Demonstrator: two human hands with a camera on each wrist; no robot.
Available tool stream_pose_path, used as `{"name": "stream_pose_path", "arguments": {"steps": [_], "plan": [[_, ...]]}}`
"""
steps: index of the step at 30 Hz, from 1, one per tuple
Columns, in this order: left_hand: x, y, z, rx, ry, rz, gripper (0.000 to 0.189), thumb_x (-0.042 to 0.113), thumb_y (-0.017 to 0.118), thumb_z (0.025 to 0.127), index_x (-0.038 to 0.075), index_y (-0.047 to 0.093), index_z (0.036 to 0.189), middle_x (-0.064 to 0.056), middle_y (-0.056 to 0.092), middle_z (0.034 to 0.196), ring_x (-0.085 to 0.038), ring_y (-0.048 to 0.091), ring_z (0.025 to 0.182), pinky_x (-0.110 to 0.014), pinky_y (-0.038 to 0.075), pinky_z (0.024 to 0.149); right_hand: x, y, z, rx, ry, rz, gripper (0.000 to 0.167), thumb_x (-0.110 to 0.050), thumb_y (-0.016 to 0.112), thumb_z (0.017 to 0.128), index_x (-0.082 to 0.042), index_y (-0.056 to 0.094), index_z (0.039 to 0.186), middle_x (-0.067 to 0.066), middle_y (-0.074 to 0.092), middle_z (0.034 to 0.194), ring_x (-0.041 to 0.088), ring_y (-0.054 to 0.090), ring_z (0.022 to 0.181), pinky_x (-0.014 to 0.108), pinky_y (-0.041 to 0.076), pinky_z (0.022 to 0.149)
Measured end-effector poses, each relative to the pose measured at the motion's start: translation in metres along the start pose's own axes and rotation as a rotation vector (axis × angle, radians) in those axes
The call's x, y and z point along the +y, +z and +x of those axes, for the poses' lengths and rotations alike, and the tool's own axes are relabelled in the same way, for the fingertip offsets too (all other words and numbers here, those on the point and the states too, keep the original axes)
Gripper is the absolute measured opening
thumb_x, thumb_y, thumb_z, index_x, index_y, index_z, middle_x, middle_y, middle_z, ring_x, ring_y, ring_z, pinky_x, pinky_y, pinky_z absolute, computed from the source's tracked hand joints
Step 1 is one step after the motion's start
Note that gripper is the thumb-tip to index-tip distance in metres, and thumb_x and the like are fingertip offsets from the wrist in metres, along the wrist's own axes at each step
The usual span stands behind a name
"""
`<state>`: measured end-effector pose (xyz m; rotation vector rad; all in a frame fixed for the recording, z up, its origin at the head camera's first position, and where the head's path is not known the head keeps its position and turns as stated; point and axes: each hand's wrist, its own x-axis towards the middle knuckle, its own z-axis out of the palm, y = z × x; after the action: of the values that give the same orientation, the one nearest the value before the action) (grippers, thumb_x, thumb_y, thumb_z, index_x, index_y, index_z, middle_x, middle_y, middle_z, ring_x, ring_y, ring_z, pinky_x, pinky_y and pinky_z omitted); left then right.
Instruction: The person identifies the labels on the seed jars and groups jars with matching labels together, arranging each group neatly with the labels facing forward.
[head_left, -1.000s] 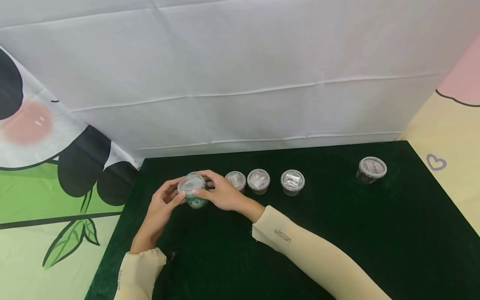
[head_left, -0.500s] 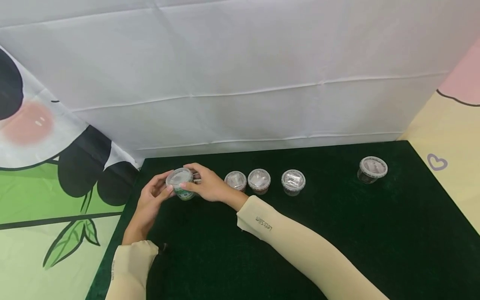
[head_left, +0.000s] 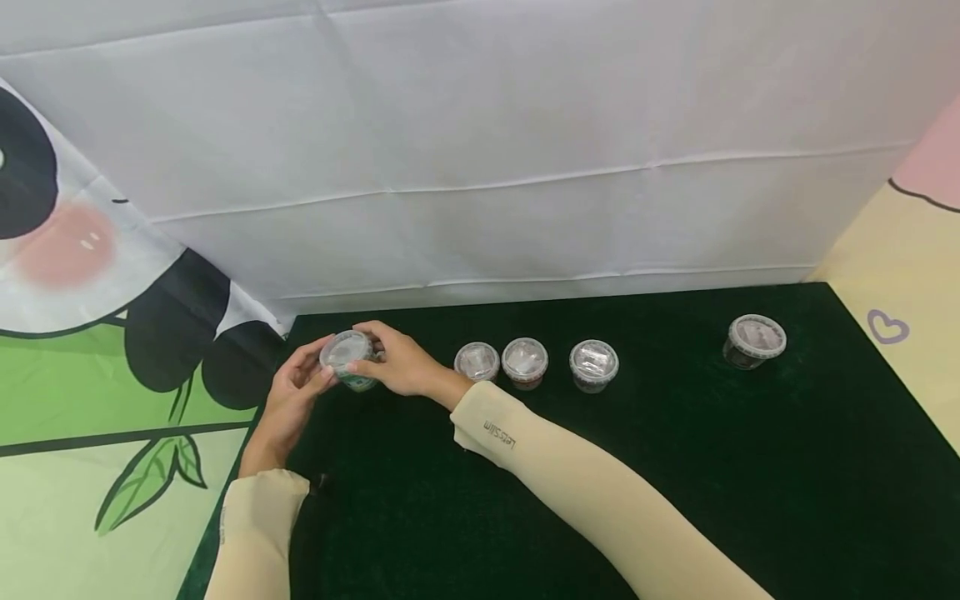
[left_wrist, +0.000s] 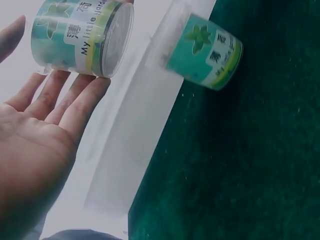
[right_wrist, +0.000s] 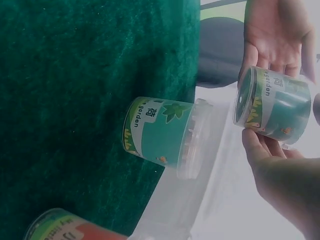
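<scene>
A lidded clear plastic cup (head_left: 348, 354) is held off the table between both hands, toward the far left. Its green label, with a leaf and the words "My little garden", shows on the cup (left_wrist: 82, 37) in the left wrist view. My left hand (head_left: 291, 404) grips its left side, thumb at the front. My right hand (head_left: 401, 360) holds its right side from above, thumb near the lid. A similar green-labelled cup (right_wrist: 160, 132) stands upright on the table by the hands in the right wrist view, and a red-labelled cup (right_wrist: 82, 230) is partly cut off there.
Three lidded cups stand in a row to the right: a left one (head_left: 477, 360), a middle one (head_left: 525, 360) and a right one (head_left: 594, 363). Another dark cup (head_left: 754, 340) stands at far right. The dark green table (head_left: 600, 467) meets a white cloth backdrop (head_left: 510, 208).
Both hands have carried the cup leftward and slightly farther back. The right forearm has followed to the left. The standing cups keep their places, with a small shift of the whole view.
</scene>
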<state>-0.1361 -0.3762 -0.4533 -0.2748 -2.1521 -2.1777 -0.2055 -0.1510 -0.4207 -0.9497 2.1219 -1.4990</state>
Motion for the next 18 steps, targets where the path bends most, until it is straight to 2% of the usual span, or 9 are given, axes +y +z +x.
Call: {"name": "stream_pose_path", "arguments": {"steps": [11,18], "plan": [[-0.012,-0.018,0.003,0.024,0.048,-0.034,0.045,-0.006,0.049,0.108,0.0,0.048,0.153,0.007,0.061,0.144,-0.004,0.062,0.123,-0.017,0.054,0.097,0.002,0.012,0.017,0.004,0.047,-0.047,0.065,-0.026,0.066,0.106,-0.012,0.036,0.162,0.011,0.052,0.157,0.022,0.053,0.143,0.026,0.049,0.112],[-0.021,-0.023,0.005,0.055,0.027,-0.054,0.047,-0.007,0.049,0.108,0.001,0.048,0.154,0.009,0.061,0.144,-0.004,0.06,0.126,-0.017,0.05,0.104,0.006,0.017,0.024,0.021,0.048,-0.111,0.066,-0.025,0.068,0.105,-0.01,0.038,0.162,0.01,0.05,0.158,0.021,0.053,0.143,0.027,0.047,0.114]]}}
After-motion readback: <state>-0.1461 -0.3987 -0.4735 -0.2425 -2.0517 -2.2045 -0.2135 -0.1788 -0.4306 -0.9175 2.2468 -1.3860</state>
